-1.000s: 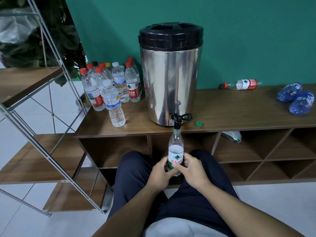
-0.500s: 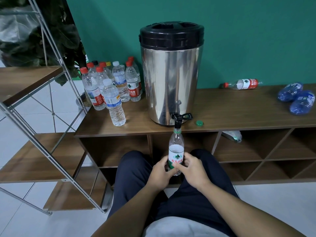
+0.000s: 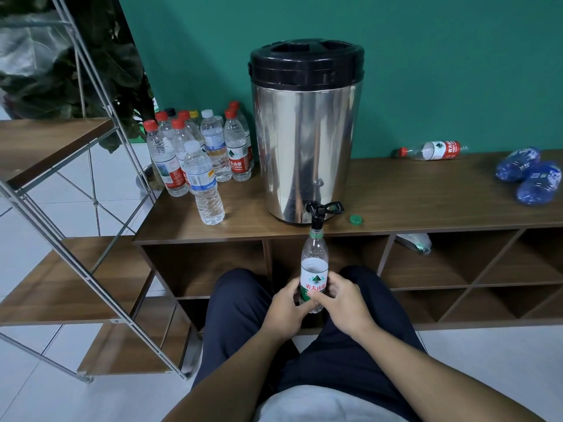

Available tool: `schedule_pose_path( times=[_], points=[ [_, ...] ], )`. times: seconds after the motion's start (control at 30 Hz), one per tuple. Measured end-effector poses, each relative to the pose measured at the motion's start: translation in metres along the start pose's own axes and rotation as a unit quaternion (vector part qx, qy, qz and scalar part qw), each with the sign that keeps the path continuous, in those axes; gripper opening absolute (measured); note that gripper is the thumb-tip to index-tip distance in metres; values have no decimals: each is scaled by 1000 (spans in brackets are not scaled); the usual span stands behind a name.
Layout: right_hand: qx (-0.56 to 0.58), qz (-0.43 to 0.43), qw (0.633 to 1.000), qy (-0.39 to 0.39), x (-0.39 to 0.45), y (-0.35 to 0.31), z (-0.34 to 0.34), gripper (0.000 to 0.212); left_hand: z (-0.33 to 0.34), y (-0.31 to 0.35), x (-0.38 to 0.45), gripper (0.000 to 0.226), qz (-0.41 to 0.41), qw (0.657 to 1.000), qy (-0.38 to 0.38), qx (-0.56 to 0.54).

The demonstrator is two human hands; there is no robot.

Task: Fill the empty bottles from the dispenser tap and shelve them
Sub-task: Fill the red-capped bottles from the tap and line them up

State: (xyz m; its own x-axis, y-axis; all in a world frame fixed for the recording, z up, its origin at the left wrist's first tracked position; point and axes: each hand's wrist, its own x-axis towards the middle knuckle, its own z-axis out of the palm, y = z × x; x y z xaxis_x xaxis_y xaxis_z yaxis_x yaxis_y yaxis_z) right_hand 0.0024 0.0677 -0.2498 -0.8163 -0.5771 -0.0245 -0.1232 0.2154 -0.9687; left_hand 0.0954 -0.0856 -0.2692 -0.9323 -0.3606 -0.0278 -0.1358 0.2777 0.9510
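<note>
Bottle (image 3: 314, 269), uncapped and upright, sits with its mouth directly under the black tap (image 3: 316, 215) of the steel dispenser (image 3: 307, 141), just below the front edge of the wooden bench (image 3: 426, 193). Your left hand (image 3: 285, 312) wraps its fingers round the lower body of the bottle from the 9 o'clock side. Your right hand (image 3: 342, 303) grasps the same bottle from the 3 o'clock side, thumb across the label. Both hands are closed on the bottle. Water shows inside it at about label height.

From the dispenser, note the following positions:
- At 4 o'clock, just beside the tap: a loose green cap (image 3: 355, 220) on the bench top.
- At 9 o'clock: a cluster of capped bottles (image 3: 201, 150), standing upright.
- At 3 o'clock, against the green wall: one red-capped bottle (image 3: 432, 150) lying on its side.
- Farther toward 3 o'clock: two blue bottles (image 3: 530, 175) lying together.

A metal-framed shelf unit (image 3: 76, 269) stands at 9 o'clock from your knees. One crumpled bottle (image 3: 416, 242) lies in a bench compartment at 2 o'clock from the held bottle.
</note>
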Motion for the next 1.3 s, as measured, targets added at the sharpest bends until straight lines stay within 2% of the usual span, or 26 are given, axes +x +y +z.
schedule_pose_path(
  times=[1.3],
  points=[
    [-15,4,1000,2,3,5,1,38,1,-5,2,42,-4,1000,-2,2]
  ],
)
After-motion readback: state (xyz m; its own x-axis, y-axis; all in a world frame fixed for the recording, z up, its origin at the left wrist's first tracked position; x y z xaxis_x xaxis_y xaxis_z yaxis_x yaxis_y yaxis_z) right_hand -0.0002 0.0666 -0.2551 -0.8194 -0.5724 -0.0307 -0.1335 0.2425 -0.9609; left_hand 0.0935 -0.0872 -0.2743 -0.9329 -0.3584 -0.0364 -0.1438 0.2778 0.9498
